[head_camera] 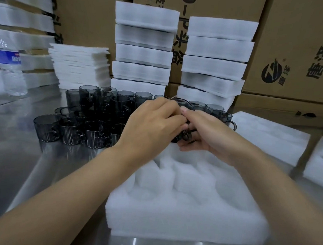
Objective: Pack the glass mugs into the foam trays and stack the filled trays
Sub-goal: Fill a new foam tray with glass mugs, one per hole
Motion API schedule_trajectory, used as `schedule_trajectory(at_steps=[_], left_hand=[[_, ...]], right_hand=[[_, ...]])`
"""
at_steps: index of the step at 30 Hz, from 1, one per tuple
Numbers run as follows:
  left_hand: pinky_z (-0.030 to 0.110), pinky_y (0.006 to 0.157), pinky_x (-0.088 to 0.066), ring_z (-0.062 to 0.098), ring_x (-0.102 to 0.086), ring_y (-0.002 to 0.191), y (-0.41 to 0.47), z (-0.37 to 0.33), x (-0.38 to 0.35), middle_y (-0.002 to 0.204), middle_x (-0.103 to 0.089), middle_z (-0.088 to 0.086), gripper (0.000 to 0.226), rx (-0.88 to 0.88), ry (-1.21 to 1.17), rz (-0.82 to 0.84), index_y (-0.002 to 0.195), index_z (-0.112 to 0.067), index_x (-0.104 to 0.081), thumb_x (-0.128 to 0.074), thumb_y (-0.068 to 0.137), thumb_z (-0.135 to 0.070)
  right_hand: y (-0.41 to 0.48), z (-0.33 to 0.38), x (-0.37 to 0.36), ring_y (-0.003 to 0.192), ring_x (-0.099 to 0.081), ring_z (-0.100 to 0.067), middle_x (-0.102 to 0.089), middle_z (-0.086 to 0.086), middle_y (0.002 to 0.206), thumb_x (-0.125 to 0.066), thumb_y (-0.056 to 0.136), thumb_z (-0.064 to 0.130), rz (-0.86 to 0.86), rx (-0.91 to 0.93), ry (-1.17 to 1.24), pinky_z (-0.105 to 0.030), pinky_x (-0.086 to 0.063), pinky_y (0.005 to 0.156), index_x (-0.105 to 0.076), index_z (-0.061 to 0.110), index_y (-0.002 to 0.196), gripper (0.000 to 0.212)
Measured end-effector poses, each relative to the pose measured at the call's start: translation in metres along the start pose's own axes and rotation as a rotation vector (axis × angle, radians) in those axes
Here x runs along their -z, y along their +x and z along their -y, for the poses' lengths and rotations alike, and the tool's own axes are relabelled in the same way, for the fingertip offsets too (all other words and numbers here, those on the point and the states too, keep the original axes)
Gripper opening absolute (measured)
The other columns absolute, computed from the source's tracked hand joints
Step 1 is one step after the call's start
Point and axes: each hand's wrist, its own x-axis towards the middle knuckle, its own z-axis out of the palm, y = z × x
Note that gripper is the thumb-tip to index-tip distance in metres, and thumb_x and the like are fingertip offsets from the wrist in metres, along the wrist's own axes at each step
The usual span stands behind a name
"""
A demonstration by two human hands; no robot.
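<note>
Over the far edge of the tray (pixel 179 215), in the head view, the left hand (pixel 152 125) and right hand (pixel 211 135) meet around one dark mug (pixel 185 104). The fingers of both are curled onto it. Its rim shows above the knuckles and the rest is hidden. The near pockets look unfilled. Loose mugs (pixel 70 129) crowd the table (pixel 16 165) to the left, with stacks (pixel 142 54) behind. The glass is likely light, rigid, slick and chip-prone, so grip the wall or handle, not the rim. The soft foam should give on seating.

Even indoor light, glare on steel table (pixel 20 160), wide-angle edge warp.
</note>
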Motion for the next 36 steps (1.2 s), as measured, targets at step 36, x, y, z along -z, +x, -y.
schedule_trajectory(at_steps=[36], left_hand=[[0.034,0.087,-0.050,-0.005,-0.054,0.104,-0.012,0.003,-0.009,0.116,-0.054,-0.026,0.075,0.618,-0.567,0.338,0.128,-0.045,-0.036,-0.053,0.061,-0.074]], right_hand=[[-0.003,-0.017,0.014,0.066,-0.062,-0.016,-0.062,-0.011,0.105,-0.065,0.067,0.041,0.061,0.080,0.357,-0.031,-0.054,0.072,-0.058,0.011,0.125,0.065]])
